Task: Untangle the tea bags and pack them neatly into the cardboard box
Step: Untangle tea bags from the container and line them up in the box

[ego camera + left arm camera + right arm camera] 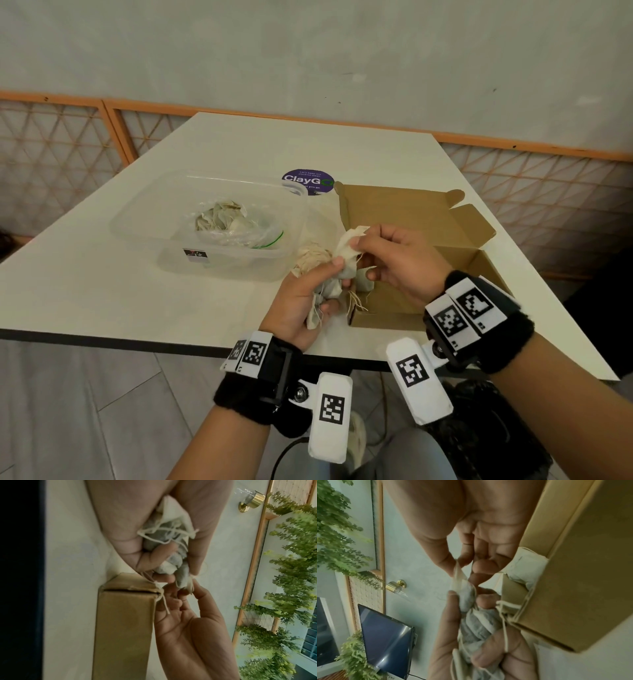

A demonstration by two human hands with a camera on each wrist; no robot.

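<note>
My left hand (pixel 317 294) (pixel 154 550) grips a tangled bunch of tea bags (pixel 330 291) (pixel 164 538) (pixel 477 626) with strings wound round them, just left of the open cardboard box (pixel 411 246) (pixel 123 622) (pixel 573 588). My right hand (pixel 394 260) (pixel 471 561) pinches the top of one tea bag (pixel 349 246) (pixel 460 580) between thumb and forefinger, pulling it up from the bunch. Another pale tea bag (pixel 525 566) sits at the box's near corner. Loose strings (pixel 356 301) hang over the box's front left corner. A heap of more bags (pixel 313 258) lies on the table behind my left hand.
A clear plastic tub (pixel 212 226) holding a bag of more tea bags (pixel 222 216) stands left of the box on the white table (pixel 102 291). A purple round sticker (pixel 308 180) lies behind them. The table's front edge runs just under my wrists.
</note>
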